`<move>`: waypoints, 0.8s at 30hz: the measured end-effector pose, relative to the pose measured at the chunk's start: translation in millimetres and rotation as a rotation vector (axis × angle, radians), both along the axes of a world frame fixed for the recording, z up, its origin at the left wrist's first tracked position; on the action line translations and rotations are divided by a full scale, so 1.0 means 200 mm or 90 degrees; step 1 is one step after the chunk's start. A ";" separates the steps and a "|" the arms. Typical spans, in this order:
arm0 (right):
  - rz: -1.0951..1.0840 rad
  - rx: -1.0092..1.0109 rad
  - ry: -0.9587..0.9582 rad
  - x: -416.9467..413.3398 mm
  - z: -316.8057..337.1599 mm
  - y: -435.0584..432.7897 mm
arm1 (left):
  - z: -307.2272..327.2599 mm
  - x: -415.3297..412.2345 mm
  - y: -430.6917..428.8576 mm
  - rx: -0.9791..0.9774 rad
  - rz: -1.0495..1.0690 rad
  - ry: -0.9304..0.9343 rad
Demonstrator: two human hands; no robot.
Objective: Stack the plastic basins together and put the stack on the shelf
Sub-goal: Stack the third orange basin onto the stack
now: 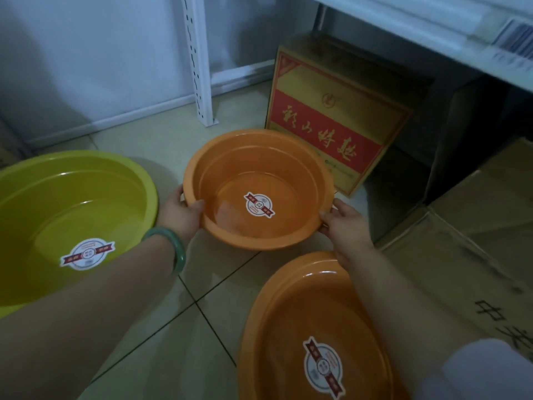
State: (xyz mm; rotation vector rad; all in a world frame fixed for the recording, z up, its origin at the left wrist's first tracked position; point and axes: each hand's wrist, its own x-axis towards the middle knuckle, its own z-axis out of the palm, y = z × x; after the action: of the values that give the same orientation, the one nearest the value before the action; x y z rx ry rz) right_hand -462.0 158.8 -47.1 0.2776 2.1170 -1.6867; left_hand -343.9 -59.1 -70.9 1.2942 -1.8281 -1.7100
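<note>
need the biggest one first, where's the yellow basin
The yellow basin sits on the floor at far left, beside the left hand.

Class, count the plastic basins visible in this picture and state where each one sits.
3. A yellow-green round plastic basin at left, a smaller orange round plastic basin in the centre held by both hands, and another orange basin nearest, lower right. None appear hidden.

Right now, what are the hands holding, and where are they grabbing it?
Both hands hold the small orange basin by its rim: the left hand grips the left edge, thumb inside, and the right hand grips the right edge.
</note>
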 end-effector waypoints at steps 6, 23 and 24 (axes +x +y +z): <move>-0.005 -0.067 -0.012 0.05 0.09 0.05 | 0.10 0.09 0.02 -0.060 -0.019 0.034; 0.060 -0.037 0.081 0.25 0.64 0.44 | 0.64 0.35 0.22 -0.144 -0.138 0.186; 0.067 -0.017 0.093 0.27 0.66 0.49 | 0.68 0.37 0.26 -0.142 -0.154 0.186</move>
State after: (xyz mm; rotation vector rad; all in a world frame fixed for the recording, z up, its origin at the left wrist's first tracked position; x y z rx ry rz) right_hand -408.8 256.0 85.6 0.0353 2.1696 -1.7178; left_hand -270.3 -7.6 64.1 0.7191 -1.9891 -1.6479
